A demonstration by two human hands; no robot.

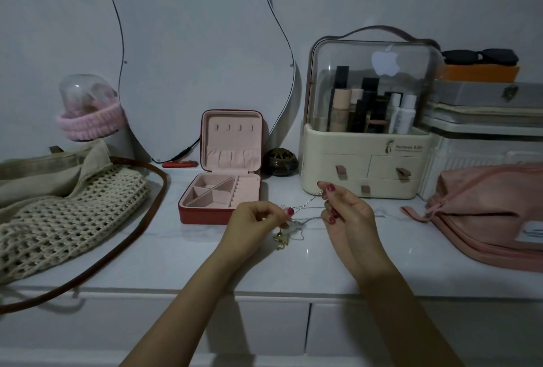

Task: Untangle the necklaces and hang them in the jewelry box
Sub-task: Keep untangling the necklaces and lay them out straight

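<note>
I see my left hand (258,221) and my right hand (342,208) close together over the white tabletop (176,252), just in front of the open jewelry box (226,172). Both hands pinch the necklaces (296,219). The left fingers (289,211) hold the low end, where a gold bit dangles near the tabletop. The right fingers (330,188) hold a silver chain up high. So the chain runs slanted, low on the left and high on the right. The knot looks nearer my left hand. The little hooks (233,127) in the lid are bare, behind and to the left, nearer my left hand
</note>
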